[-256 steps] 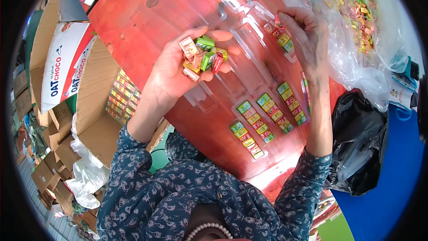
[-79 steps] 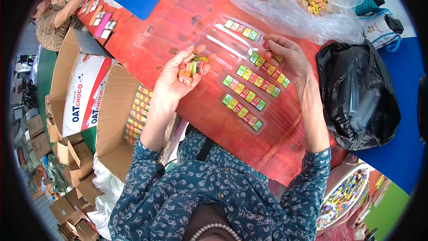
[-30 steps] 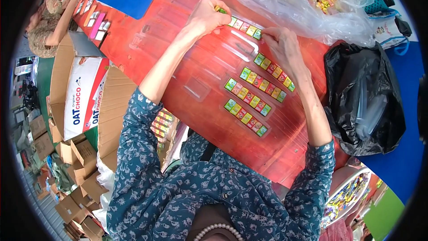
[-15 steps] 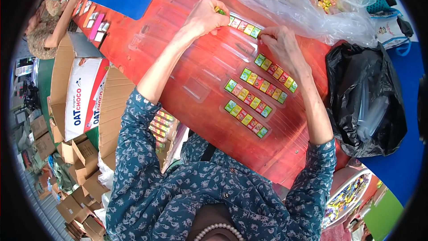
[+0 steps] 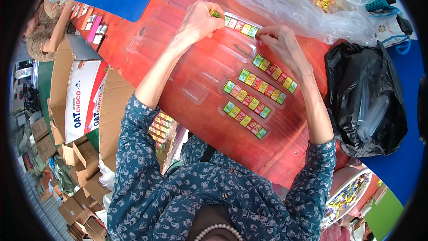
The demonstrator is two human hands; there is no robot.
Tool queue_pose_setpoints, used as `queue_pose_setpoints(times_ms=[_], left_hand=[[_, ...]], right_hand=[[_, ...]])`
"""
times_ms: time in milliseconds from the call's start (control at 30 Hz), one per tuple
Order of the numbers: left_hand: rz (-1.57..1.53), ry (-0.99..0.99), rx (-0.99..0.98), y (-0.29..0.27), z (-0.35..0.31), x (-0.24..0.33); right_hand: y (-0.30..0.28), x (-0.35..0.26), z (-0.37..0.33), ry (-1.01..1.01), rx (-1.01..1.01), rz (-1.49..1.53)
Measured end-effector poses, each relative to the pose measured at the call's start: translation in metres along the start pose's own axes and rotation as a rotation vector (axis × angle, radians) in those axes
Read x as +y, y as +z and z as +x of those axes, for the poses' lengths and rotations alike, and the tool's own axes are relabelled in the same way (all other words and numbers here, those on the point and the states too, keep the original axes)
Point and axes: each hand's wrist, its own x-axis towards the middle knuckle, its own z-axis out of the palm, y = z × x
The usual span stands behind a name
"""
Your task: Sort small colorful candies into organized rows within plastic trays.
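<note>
My left hand [image 5: 201,22] is closed in a pinch on a small green-and-yellow wrapped candy [image 5: 215,14], at the left end of a row of candies [image 5: 240,26] in a clear plastic tray. My right hand [image 5: 281,44] is at that row's right end, its fingers bent and pressed together; what they hold, if anything, is hidden. Nearer to me lie several filled trays, such as one candy strip [image 5: 275,73] beside my right wrist and another strip [image 5: 244,120] closest to me. Unfilled clear trays, such as a small tray [image 5: 195,91], rest on the red table [image 5: 178,120].
A clear plastic bag [image 5: 307,20] of loose candies spreads along the far side. At the right sits a black bag [image 5: 365,102] with clear plastic pieces inside. An open cardboard box [image 5: 80,98] stands left of the table. At far left is another person's arm [image 5: 58,27].
My left hand has shifted slightly left and toward me, still pinching the candy. The row between my hands sits a little farther left. My right hand has barely moved.
</note>
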Motion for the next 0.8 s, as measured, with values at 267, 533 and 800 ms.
queue_pose_setpoints(times_ms=[267,533,800], left_hand=[[-0.110,-0.005,0.029,-0.005,-0.002,-0.003],[-0.502,-0.098,-0.048,-0.019,-0.007,-0.009],[-0.767,-0.126,-0.111,-0.032,-0.016,-0.018]], right_hand=[[-0.008,-0.007,0.002,0.059,0.081,0.066],[-0.007,0.001,0.005,0.060,0.097,0.125],[-0.002,-0.005,0.008,0.065,0.142,0.099]])
